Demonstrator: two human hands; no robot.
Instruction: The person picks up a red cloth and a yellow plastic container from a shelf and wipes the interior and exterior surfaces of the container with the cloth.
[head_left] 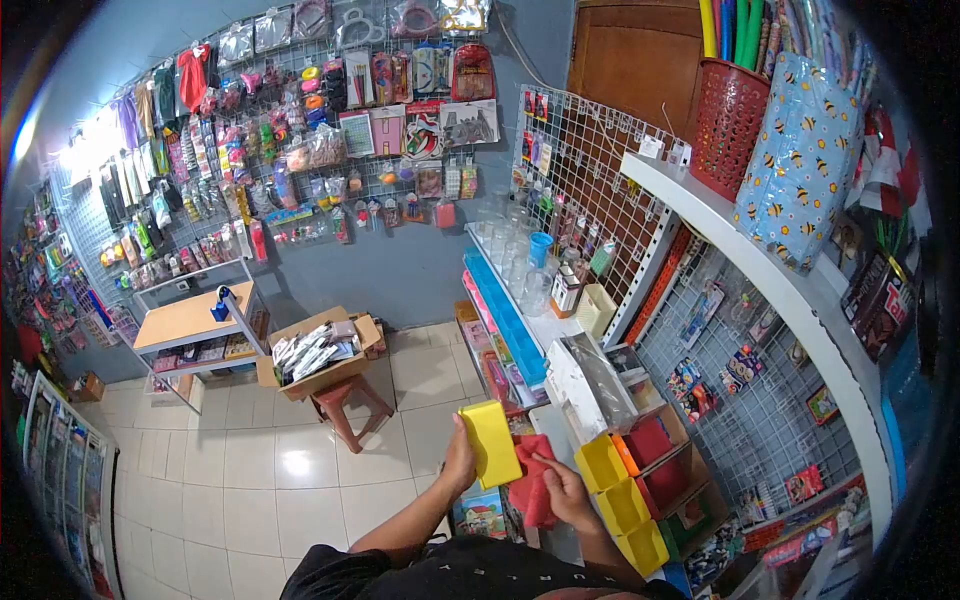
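My left hand (460, 460) is closed on the left edge of a yellow plastic bin (491, 442), a rectangular piece with a flat smooth face turned upward. Its inside is hidden from me. A crumpled red cloth (532, 492) is bunched in my right hand (568, 497), its upper part against the bin's lower right side. Both hands are in front of my body, above the edge of a low shelf. Just right of them stand several open yellow bins (623, 505) of the same colour.
Right of me, a white shelf (545, 325) carries glass jars and a blue cup (540, 248). A curved white ledge (790, 270) juts out at upper right. Ahead, a filled cardboard box (318, 350) rests on a brown stool (352, 408). Packaged goods hang on the wall grid.
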